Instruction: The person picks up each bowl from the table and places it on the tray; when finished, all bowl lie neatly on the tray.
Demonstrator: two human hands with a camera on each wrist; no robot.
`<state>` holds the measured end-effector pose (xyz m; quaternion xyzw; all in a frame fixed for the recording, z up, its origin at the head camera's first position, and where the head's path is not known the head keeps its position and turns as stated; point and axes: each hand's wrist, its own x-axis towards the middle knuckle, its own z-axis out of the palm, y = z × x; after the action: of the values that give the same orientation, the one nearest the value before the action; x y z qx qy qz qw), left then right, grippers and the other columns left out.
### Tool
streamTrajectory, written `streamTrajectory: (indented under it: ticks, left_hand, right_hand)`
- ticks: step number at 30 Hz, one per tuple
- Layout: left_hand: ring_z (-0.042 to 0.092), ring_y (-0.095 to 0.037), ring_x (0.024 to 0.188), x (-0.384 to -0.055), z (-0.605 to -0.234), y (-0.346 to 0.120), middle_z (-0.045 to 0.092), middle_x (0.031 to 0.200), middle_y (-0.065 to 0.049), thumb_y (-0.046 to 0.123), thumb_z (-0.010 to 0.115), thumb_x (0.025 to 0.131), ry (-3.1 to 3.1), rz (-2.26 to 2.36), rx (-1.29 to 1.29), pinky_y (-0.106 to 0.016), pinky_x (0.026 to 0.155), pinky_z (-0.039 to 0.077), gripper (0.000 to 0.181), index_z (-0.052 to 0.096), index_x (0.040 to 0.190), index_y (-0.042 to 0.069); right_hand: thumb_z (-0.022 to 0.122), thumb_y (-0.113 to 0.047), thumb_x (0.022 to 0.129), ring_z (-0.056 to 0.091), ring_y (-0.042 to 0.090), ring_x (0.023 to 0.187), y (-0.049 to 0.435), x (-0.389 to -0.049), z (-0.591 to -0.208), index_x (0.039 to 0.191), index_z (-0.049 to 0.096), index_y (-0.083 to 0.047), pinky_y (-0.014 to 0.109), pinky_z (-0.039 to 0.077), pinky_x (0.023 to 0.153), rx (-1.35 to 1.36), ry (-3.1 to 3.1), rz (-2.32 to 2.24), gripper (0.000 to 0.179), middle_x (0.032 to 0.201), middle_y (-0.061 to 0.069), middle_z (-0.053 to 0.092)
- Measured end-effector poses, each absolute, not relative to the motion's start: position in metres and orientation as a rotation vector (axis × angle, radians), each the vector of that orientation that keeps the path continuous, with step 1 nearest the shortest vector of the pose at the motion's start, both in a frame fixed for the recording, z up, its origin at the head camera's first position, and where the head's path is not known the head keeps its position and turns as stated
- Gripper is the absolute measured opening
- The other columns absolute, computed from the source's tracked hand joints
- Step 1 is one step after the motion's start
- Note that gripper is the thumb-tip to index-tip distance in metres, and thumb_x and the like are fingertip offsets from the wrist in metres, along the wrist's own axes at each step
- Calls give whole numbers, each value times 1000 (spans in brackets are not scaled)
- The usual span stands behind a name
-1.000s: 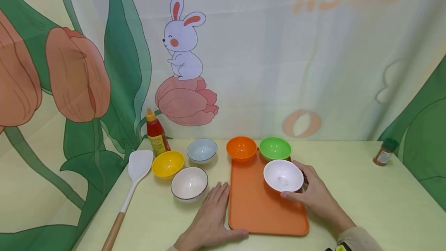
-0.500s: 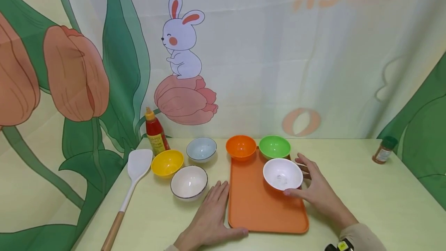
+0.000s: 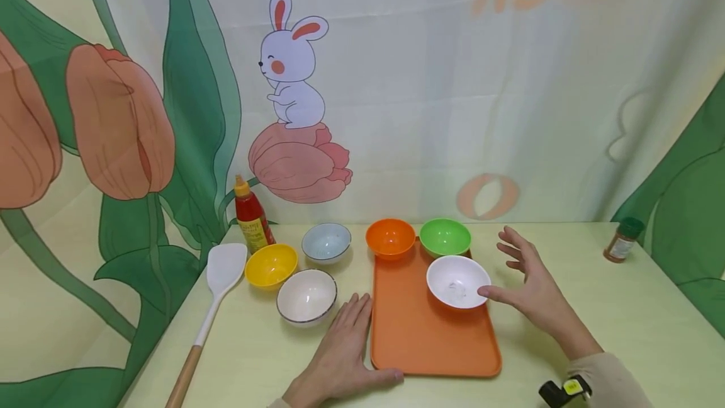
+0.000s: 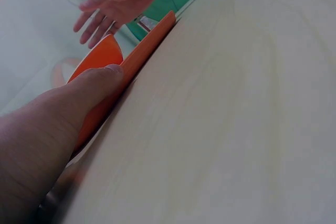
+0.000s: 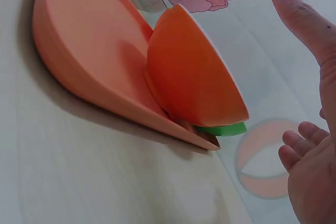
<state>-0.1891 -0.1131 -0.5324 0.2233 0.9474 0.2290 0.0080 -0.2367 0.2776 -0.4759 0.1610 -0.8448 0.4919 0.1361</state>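
Observation:
A bowl, white inside (image 3: 457, 282) and orange outside (image 5: 194, 72), sits upright on the right part of the orange tray (image 3: 436, 351). My right hand (image 3: 540, 298) is just right of it, fingers spread and holding nothing; its thumb tip overlaps the rim in the head view, while the right wrist view shows the hand (image 5: 315, 177) apart from the bowl. Along the tray's left side lies my left hand (image 3: 342, 357), fingers straight, with its thumb at the near edge. In the left wrist view that thumb (image 4: 105, 77) lies against the tray wall.
Behind the tray stand an orange bowl (image 3: 391, 239) and a green bowl (image 3: 445, 238). To the left are yellow (image 3: 271, 266), light blue (image 3: 326, 243) and dark-rimmed white bowls (image 3: 307, 296), a sauce bottle (image 3: 252, 219) and a spatula (image 3: 212, 307). A green-capped jar (image 3: 623, 241) stands far right.
My right hand has let go of the white-and-orange bowl and moved away to the right, its fingers opening. The bowl stays on the tray, and my left hand keeps its place.

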Motion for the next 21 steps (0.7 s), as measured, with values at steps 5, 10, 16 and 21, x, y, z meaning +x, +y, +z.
streamTrajectory:
  ticks: [5,10,16,21]
  left_hand:
    - [17,-33,173,-187,-533,-114,24,185,-12,101,63,79,2971,717,711,-55,140,19,142,24,178,7]
    - [17,-33,173,-187,-533,-115,24,185,-13,100,63,79,2970,711,722,-55,140,19,142,24,178,6]
    - [16,-33,173,-188,-533,-115,24,185,-12,100,63,80,2977,710,725,-54,141,18,141,23,178,7]
    - [15,-33,173,-188,-533,-114,23,185,-12,100,62,80,2968,715,723,-54,141,18,141,23,178,7]
  right_hand:
    - [100,-13,84,46,34,155,280,-235,-471,179,19,-26,8,42,108,485,-2426,1426,126,176,13,37]
    - [100,-6,82,44,9,155,281,-233,-467,179,19,-26,5,40,111,536,-2392,1460,128,177,14,36]
    - [98,2,80,36,26,162,279,-231,-454,180,17,-23,6,35,119,590,-2349,1501,131,179,17,32]
    - [98,5,79,34,22,162,280,-224,-445,180,17,-25,7,32,122,608,-2335,1496,133,180,15,31]
